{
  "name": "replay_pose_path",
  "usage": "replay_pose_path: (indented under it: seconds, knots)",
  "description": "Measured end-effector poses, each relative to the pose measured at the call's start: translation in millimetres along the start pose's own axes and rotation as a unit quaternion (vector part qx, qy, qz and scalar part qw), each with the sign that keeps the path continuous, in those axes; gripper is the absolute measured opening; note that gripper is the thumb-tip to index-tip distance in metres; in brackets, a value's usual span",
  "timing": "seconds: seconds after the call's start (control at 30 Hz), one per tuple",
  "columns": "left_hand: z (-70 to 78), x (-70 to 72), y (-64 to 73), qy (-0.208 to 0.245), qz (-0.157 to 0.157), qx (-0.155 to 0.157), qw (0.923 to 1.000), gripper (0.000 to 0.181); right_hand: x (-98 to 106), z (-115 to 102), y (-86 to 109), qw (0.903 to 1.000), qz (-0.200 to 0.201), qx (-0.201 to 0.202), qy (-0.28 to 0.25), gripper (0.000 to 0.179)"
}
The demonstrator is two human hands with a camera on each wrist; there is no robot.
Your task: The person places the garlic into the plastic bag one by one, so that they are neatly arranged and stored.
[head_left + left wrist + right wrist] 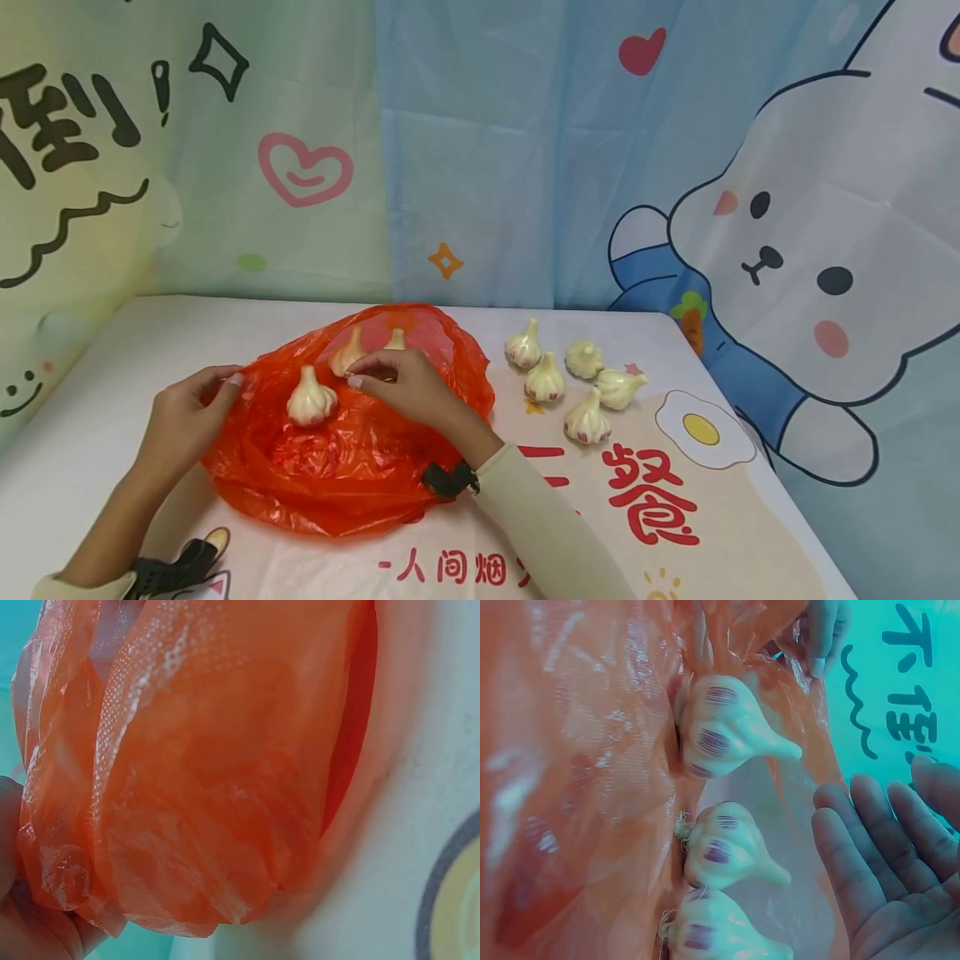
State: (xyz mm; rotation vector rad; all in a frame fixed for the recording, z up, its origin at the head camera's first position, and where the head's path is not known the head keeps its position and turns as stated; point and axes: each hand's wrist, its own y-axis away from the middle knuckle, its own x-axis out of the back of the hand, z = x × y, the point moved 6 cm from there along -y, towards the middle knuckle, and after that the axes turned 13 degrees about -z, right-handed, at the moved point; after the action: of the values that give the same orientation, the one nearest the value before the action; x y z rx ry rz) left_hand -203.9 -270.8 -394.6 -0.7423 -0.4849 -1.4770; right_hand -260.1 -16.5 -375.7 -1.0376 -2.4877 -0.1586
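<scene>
A red plastic bag [337, 475] lies spread on the table, its mouth facing up. My left hand [187, 412] pinches the bag's left edge between thumb and fingers; that hand [34, 930] shows only partly in the left wrist view. Three garlic bulbs stand in the bag: a front one [311, 400], one behind it [345, 354], and a rear one [396, 339] partly hidden by my right hand [408, 383]. This right hand hovers over the bag with relaxed fingers [855, 862], apart from the bulbs [724, 731] and holding nothing.
Right of the bag, several garlic bulbs [543, 379] sit grouped on the printed tablecloth [720, 517]. A cartoon curtain [480, 167] hangs behind the table's far edge. Dark straps [450, 481] circle both wrists.
</scene>
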Motion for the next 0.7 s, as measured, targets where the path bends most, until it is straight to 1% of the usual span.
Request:
replay_pose_path:
  seconds: [0.17,0.4,0.6,0.7]
  knots:
    - [0.6,-0.4,0.5,0.000,0.000,-0.001,1.0000,0.035,3,0,11.0,0.9999,0.002,0.015,0.006,0.022]
    - [0.2,-0.3,1.2,0.002,0.000,-0.002,1.0000,0.035,10,1,25.5,0.9999,-0.002,-0.003,0.015,0.025]
    - [-0.6,-1.4,0.8,0.000,-0.005,0.003,1.0000,0.036,15,4,37.0,0.9997,-0.005,-0.010,0.022,0.023]
    - [-0.6,-2.4,0.3,-0.002,-0.005,0.002,1.0000,0.035,18,5,42.6,0.9996,-0.001,-0.017,0.022,0.025]
